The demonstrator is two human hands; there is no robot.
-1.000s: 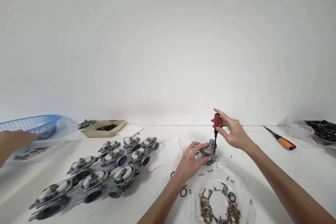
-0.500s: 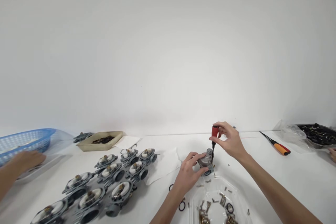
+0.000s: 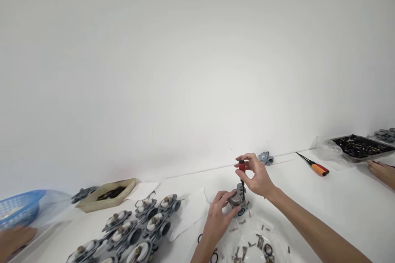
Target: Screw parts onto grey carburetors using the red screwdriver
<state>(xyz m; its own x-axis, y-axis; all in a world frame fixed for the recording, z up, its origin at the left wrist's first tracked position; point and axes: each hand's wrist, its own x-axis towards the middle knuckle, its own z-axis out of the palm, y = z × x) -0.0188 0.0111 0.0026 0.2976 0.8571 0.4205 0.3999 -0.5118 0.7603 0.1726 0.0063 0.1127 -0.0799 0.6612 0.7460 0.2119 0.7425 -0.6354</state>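
My left hand [image 3: 216, 218] is closed round a small grey metal carburetor [image 3: 235, 200] on the white table, thumb in front and fingers on top. A red-handled screwdriver [image 3: 242, 167] stands upright at the carburetor's right side, its tip down at the edge of the body. The fingertips of my right hand [image 3: 258, 177] pinch its handle. What the tip touches is too small to make out. Just in front of the carburetor lies a clear plastic tray [image 3: 277, 240] with screws and small metal parts. Black rubber rings [image 3: 214, 257] lie to its left.
Several carburetors [image 3: 123, 232] stand in rows at left, near a cream tray [image 3: 123, 201] and a blue basket [image 3: 23, 205]. Screwdrivers with orange and red handles [image 3: 319, 169] lie at right. Another carburetor [image 3: 266, 158] sits by the wall. Co-workers' hands [image 3: 15, 238] [image 3: 381, 171] show at both edges.
The view has tilted and shifted, bringing the carburetor by the wall into sight. My right hand still pinches the upright screwdriver, with its fingers slightly rearranged on the handle. My left hand keeps its hold.
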